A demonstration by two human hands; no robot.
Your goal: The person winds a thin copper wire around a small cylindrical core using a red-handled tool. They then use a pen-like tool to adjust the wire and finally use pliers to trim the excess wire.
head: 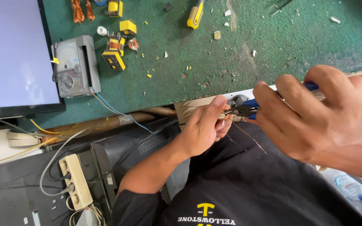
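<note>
My right hand grips blue-handled pliers, whose dark jaws point left. My left hand pinches a small part right at the pliers' jaws; the part is mostly hidden by my fingers. A thin copper wire trails down and right from that spot over my black shirt. Both hands hover above my lap, just off the green mat's near edge.
On the mat lie a grey analog meter with blue leads, several yellow-taped transformers, copper coils and a yellow-handled screwdriver. A lit flat screen stands left. A cream power strip and a plastic bottle sit below.
</note>
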